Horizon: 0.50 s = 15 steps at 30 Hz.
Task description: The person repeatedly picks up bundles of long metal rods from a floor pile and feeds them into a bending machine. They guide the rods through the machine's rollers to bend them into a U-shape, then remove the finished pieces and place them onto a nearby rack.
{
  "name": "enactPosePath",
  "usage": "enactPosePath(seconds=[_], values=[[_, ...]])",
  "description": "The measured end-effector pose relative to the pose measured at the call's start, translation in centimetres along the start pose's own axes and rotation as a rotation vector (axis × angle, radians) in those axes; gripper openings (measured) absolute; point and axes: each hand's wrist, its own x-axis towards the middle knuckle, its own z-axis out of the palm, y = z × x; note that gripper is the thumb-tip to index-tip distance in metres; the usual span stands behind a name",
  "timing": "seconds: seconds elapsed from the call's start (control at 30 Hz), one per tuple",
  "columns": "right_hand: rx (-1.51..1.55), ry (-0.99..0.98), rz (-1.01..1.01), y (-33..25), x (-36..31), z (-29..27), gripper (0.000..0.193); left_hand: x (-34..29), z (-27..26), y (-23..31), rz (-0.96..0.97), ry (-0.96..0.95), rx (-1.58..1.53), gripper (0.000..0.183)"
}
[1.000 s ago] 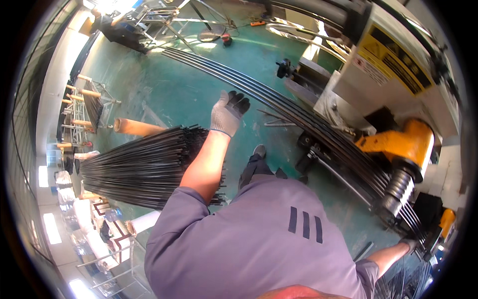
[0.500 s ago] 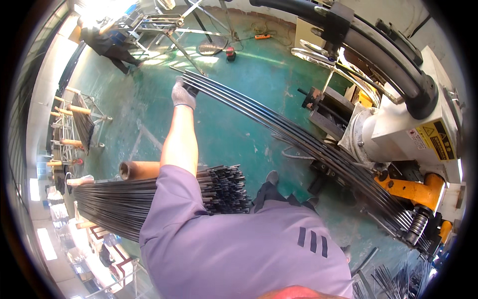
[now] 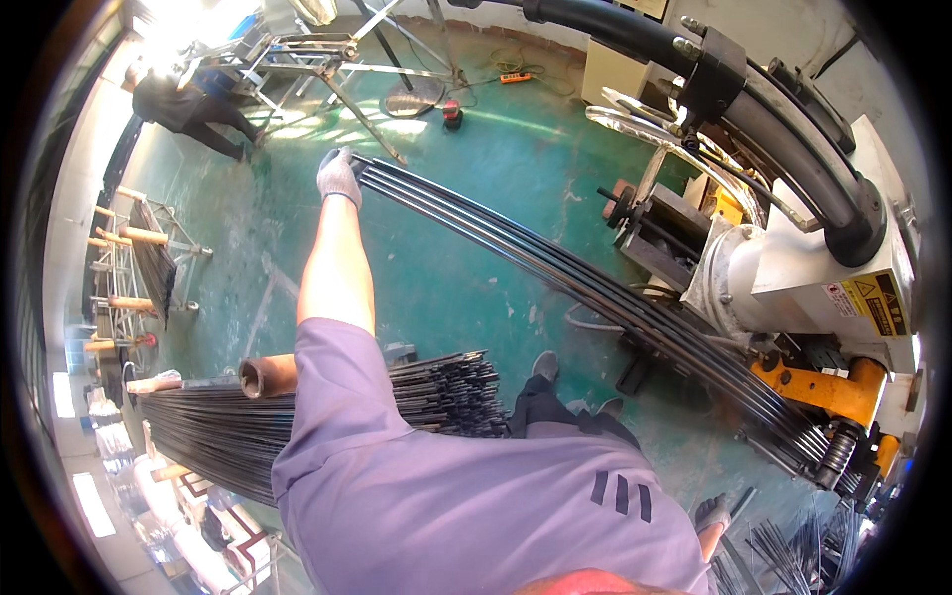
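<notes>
Black rod bundle [image 3: 213,426] at left. Gloved left hand [image 3: 339,177] grasps upper ends of long metal rods [image 3: 516,243] slanting down rightward. Gloved right hand [image 3: 711,516], below these: grip cannot be determined. Orange machine arm [image 3: 818,385] beside rods' lower stretch.

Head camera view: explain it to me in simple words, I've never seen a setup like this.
This is taken from a person's head, looking down through a wide fisheye lens, so straight edges bend near the rim. The hands are the person's own, both gloved. The left hand holds the far ends of long dark rods, which slant across to a pale machine with an orange arm on the right. The right hand is low beside the body; whether it holds anything is unclear. A thick stack of rods lies by the left arm, above the green floor.
</notes>
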Motion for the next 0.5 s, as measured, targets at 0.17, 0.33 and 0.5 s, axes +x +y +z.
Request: enactPosePath(seconds=[0.17, 0.33, 0.5], values=[[-0.064, -0.001, -0.019, 0.0, -1.1, 3.3, 0.030, -1.2, -1.1, 0.4, 0.021, -0.047, 0.016, 0.033], [-0.091, -0.063, 0.010, 0.5, -0.7, 4.7, 0.025, -3.5, -2.6, 0.2, -0.004, -0.176, 0.003, 0.027], [-0.121, -0.080, 0.021, 1.1, -0.8, 6.4, 0.027, -8.8, -0.9, 0.4, -0.125, -0.358, -0.162, 0.035]])
